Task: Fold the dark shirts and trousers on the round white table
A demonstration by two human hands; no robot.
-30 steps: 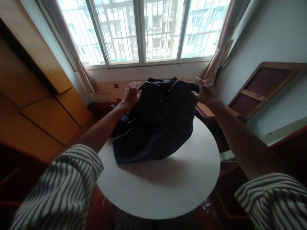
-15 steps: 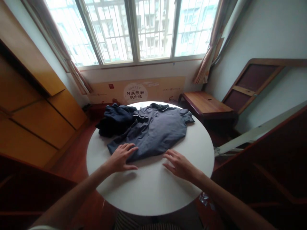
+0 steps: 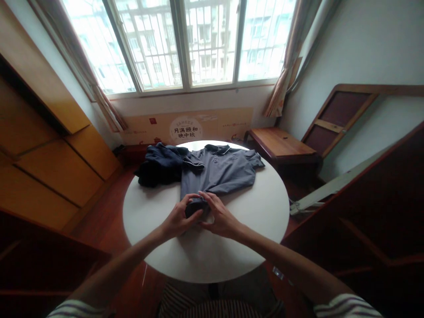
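Note:
A grey polo shirt (image 3: 225, 170) lies front up on the round white table (image 3: 251, 212), its dark collar toward the window and its hem toward me. The lower part of the shirt is gathered in close to the near side. My left hand (image 3: 180, 218) is closed around the bunched hem, thumb below and fingers on top. Right beside it, my right hand (image 3: 223, 218) curls its fingers over the same bunch from the other side, fingertips meeting those of my left. The cloth between the palms is partly hidden.
A heap of dark navy clothing (image 3: 160, 165) lies on the table's far left, touching the shirt's sleeve. Behind to the right stands a low wooden stool (image 3: 281, 141). Wooden cabinets (image 3: 59, 172) line the left side, and a barred window (image 3: 212, 44) is ahead.
Both hands have come together at the middle of the hem, the right moving left. The shirt's lower left part has been drawn inward and bunched between them.

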